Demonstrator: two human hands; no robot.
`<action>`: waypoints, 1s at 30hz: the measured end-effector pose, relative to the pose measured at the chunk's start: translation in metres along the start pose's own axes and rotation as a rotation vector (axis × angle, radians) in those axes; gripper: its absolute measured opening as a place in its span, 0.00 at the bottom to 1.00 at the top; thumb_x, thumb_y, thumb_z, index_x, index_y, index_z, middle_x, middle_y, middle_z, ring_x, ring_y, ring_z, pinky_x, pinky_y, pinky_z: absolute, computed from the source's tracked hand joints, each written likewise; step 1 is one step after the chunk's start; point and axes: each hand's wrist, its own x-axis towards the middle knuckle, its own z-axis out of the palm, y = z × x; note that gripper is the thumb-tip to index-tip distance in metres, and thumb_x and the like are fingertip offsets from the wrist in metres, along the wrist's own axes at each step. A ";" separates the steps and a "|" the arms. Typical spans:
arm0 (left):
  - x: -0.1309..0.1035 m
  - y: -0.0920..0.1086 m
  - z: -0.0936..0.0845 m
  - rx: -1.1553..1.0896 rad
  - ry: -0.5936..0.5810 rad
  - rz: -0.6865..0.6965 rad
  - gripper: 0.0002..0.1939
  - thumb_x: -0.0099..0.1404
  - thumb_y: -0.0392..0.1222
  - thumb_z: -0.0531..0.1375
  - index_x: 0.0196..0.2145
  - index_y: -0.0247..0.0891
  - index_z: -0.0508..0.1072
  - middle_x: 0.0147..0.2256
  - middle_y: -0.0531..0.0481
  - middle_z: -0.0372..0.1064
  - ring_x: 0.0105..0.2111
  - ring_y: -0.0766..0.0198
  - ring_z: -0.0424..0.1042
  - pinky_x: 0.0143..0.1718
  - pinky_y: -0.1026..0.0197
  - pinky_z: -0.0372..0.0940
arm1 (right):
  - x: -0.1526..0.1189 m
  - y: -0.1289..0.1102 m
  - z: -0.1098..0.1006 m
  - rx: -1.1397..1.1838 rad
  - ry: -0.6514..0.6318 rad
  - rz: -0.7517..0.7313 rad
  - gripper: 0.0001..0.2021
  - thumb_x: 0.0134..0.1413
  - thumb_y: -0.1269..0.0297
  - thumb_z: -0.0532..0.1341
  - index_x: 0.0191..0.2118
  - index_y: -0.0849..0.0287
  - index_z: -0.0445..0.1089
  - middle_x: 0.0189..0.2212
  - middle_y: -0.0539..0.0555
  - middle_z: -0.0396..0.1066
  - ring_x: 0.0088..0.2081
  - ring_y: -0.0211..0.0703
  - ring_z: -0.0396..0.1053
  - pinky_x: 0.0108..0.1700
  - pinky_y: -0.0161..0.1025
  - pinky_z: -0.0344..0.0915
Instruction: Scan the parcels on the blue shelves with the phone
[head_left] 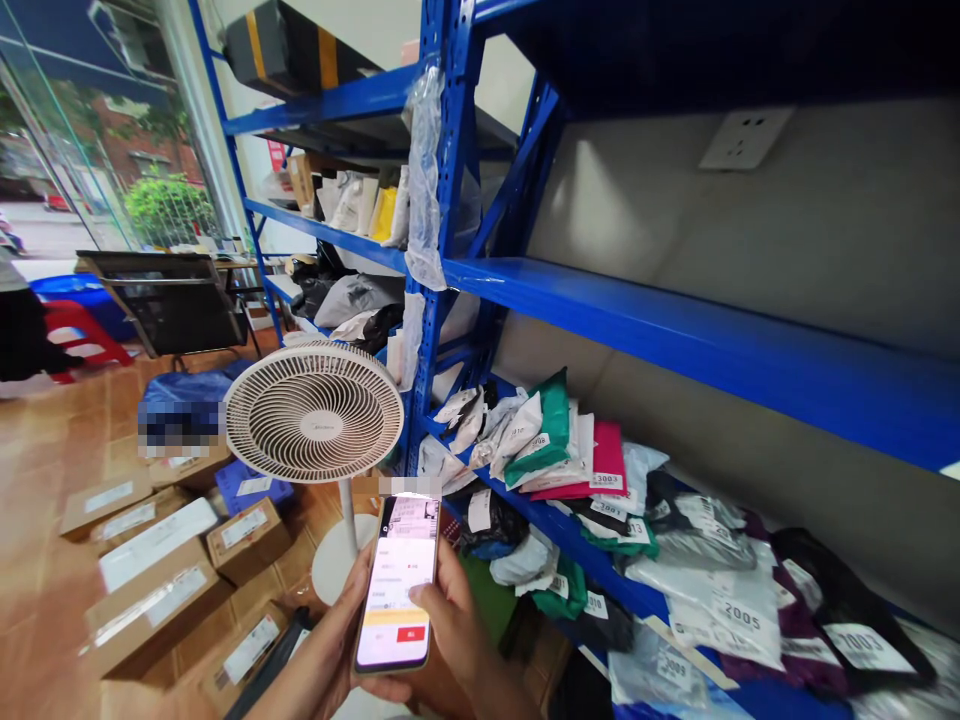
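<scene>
A smartphone (395,590) with a lit screen is held upright at the bottom centre. My left hand (358,600) wraps its left edge and lower back. On the other side my right hand (457,600) grips the right edge, its thumb resting on the screen. White panels, lines of text and a red button show on the display, too small to read. Just behind the phone stands a white fan (319,415) on a pole. To the right, parcel bags (555,450) with number labels lie on a blue shelf.
Blue metal racks (442,200) rise in front of me and to the right. Cardboard boxes (150,610) sit on the floor at the left. A black chair (161,305) and a red stool (82,335) stand farther back, near a person's dark clothing (26,330).
</scene>
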 end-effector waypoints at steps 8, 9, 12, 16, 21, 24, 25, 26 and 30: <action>0.005 -0.006 -0.003 0.004 -0.023 -0.022 0.42 0.62 0.60 0.57 0.67 0.51 0.41 0.58 0.42 0.65 0.42 0.51 0.75 0.26 0.57 0.74 | 0.004 0.006 -0.003 -0.021 0.104 -0.040 0.17 0.42 0.63 0.62 0.42 0.56 0.74 0.35 0.52 0.81 0.36 0.49 0.76 0.38 0.42 0.70; 0.005 -0.006 -0.003 0.003 -0.029 -0.026 0.41 0.62 0.59 0.57 0.67 0.52 0.42 0.58 0.43 0.65 0.43 0.50 0.75 0.26 0.58 0.74 | 0.005 0.008 -0.004 -0.013 0.098 -0.042 0.17 0.42 0.64 0.62 0.42 0.56 0.74 0.35 0.52 0.81 0.35 0.48 0.76 0.38 0.41 0.70; 0.008 -0.007 -0.005 -0.008 -0.035 -0.029 0.40 0.63 0.57 0.57 0.67 0.54 0.43 0.58 0.44 0.66 0.40 0.53 0.76 0.24 0.60 0.73 | 0.008 0.017 -0.006 0.023 0.117 -0.030 0.17 0.45 0.63 0.62 0.44 0.57 0.72 0.36 0.53 0.81 0.35 0.47 0.76 0.38 0.40 0.70; 0.013 -0.010 -0.008 0.005 -0.033 -0.025 0.43 0.62 0.59 0.57 0.67 0.53 0.40 0.60 0.44 0.62 0.38 0.54 0.76 0.24 0.61 0.73 | 0.016 0.030 -0.012 0.022 0.170 -0.023 0.20 0.48 0.53 0.66 0.46 0.57 0.70 0.38 0.55 0.81 0.37 0.49 0.77 0.40 0.42 0.71; 0.016 -0.009 -0.007 0.064 -0.020 -0.004 0.46 0.60 0.62 0.58 0.67 0.48 0.40 0.62 0.40 0.60 0.38 0.52 0.76 0.27 0.58 0.74 | 0.026 0.036 -0.018 -0.066 0.253 -0.009 0.28 0.41 0.42 0.68 0.43 0.57 0.71 0.35 0.54 0.80 0.35 0.50 0.76 0.36 0.42 0.71; 0.023 -0.011 -0.009 0.024 -0.007 -0.032 0.46 0.59 0.62 0.59 0.67 0.48 0.42 0.62 0.40 0.59 0.38 0.51 0.77 0.26 0.58 0.74 | 0.030 0.041 -0.024 -0.028 0.319 0.039 0.30 0.39 0.40 0.68 0.44 0.57 0.71 0.37 0.54 0.80 0.39 0.53 0.77 0.40 0.45 0.72; 0.027 -0.014 -0.012 0.004 0.005 -0.043 0.45 0.60 0.61 0.59 0.67 0.49 0.42 0.63 0.41 0.58 0.40 0.50 0.76 0.24 0.59 0.74 | 0.030 0.044 -0.026 -0.023 0.334 0.053 0.30 0.39 0.40 0.68 0.45 0.57 0.71 0.39 0.55 0.80 0.41 0.54 0.76 0.43 0.45 0.72; 0.034 -0.018 -0.017 -0.023 0.018 -0.047 0.45 0.60 0.59 0.60 0.67 0.50 0.43 0.64 0.43 0.58 0.43 0.49 0.76 0.22 0.60 0.73 | 0.032 0.047 -0.029 -0.018 0.341 0.064 0.31 0.39 0.40 0.68 0.46 0.57 0.71 0.41 0.56 0.79 0.42 0.54 0.76 0.45 0.46 0.72; 0.075 -0.051 -0.053 -0.199 0.033 0.067 0.33 0.58 0.55 0.64 0.58 0.44 0.65 0.59 0.47 0.66 0.60 0.48 0.63 0.42 0.59 0.75 | 0.039 0.067 -0.041 -0.039 0.364 0.145 0.37 0.36 0.38 0.69 0.50 0.57 0.68 0.47 0.58 0.77 0.50 0.58 0.74 0.50 0.49 0.70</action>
